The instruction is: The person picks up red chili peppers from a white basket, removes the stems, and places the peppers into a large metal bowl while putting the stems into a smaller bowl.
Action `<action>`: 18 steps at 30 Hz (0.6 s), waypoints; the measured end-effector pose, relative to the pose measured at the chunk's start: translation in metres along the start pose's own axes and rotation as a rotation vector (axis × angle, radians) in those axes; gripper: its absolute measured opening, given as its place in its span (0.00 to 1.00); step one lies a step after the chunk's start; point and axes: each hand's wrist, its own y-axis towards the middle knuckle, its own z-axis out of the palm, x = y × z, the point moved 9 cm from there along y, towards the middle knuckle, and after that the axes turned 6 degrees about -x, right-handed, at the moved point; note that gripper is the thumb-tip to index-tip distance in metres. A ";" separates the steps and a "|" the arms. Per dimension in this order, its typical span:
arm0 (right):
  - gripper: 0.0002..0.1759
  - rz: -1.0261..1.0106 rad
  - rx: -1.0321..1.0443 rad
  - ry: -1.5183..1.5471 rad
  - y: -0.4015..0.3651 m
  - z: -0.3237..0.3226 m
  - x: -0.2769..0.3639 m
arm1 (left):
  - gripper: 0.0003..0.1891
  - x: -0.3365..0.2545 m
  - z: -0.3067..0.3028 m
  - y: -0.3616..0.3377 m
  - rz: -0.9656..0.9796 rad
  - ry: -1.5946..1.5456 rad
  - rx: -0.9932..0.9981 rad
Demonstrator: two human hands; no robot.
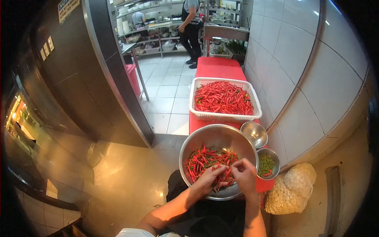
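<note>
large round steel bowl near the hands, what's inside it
The large round steel bowl holds slim red, green-stemmed chilies. The left hand and right hand cover some of them; whatever lies beneath the top layer is hidden.

On the dark wall [67, 63] at the upper left, a tilted sign [68, 10] carries the words "THIS POINT" in its lowest line (the larger lettering above, cut off by the top edge of the view, cannot be read).

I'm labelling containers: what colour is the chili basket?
The perforated basket is white, in the head view.
</note>
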 end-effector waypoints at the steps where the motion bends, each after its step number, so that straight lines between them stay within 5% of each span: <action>1: 0.02 -0.032 -0.016 -0.065 0.001 0.001 -0.002 | 0.11 0.002 0.002 0.002 0.000 -0.004 0.020; 18: 0.05 0.158 -0.027 0.114 -0.007 0.007 -0.062 | 0.07 0.003 -0.015 -0.003 0.032 -0.035 -0.165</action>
